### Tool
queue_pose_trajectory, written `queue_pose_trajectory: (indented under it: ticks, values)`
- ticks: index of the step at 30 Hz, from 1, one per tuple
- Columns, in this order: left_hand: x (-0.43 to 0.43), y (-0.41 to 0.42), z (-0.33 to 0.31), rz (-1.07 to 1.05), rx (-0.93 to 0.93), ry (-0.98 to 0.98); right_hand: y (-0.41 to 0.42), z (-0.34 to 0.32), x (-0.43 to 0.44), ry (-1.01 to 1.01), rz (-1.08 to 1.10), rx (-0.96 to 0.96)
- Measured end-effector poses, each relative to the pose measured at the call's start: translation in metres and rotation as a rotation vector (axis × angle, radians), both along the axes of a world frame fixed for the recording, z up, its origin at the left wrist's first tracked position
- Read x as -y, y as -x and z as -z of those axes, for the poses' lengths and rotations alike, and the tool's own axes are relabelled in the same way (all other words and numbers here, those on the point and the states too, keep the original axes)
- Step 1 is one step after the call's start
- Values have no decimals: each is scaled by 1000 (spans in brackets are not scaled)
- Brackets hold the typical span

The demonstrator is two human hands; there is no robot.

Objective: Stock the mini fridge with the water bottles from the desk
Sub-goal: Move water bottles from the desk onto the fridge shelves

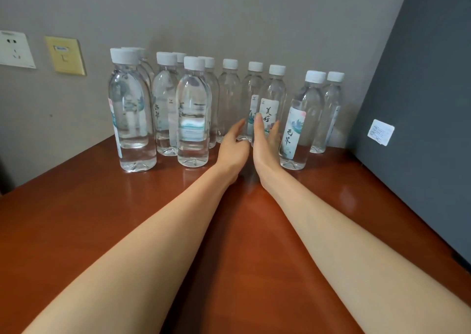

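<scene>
Across the middle of the frame, on a desk point(76, 219) of glossy red-brown wood: water bottles point(192, 119), all upright, clear thin plastic with rounded shoulders, white ribbed screw caps and pale paper labels, some bearing black brush lettering. Ranged in a loose row close to a matt grey wall point(229, 7), two deep at centre left, mostly single toward the right, and mirrored faintly in the polished top. Reaching in from the lower edge, two bare forearms side by side, narrowly apart at the wrists. Left hand point(233, 146) released, fingers straight and together, tips near the foot of a back-row bottle (touching or just short, cannot tell). Right hand point(266, 142) likewise unclenched, palm turned toward the left of the frame, fingers straight, in front of the lower half of a labelled bottle point(272, 96); contact there unclear too. Just right of that hand, a nearer labelled bottle point(293, 135), standing forward of the row. Broad open desk surface at lower left and in the wedge between the forearms. On the right, room hemmed in by a dark grey panel point(420, 104), flat, matt, straight-edged, with a small white sticker point(381, 132). In the upper left of the frame, a white socket plate point(15, 49) and beside it a yellowish square plate point(65, 56), both flush on the wall.
</scene>
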State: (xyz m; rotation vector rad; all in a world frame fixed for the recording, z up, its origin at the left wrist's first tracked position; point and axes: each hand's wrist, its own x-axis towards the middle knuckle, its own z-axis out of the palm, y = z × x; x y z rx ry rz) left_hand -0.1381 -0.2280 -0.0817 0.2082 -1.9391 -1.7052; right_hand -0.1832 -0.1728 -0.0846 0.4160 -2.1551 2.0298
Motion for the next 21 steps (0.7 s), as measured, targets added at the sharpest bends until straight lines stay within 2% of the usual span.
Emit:
queue_pose_trajectory:
  ticks: [3, 11, 14, 21]
  values:
    - [4, 10, 1, 47, 0, -56, 8, -1, 3, 17, 48, 14]
    - [6, 20, -1, 122, 37, -44, 34, -6, 11, 10, 177, 50]
    - [8, 23, 1, 103, 29, -35, 37, -5, 13, 48, 196, 22]
    - [10, 16, 1, -44, -9, -114, 18, -5, 4, -63, 100, 38]
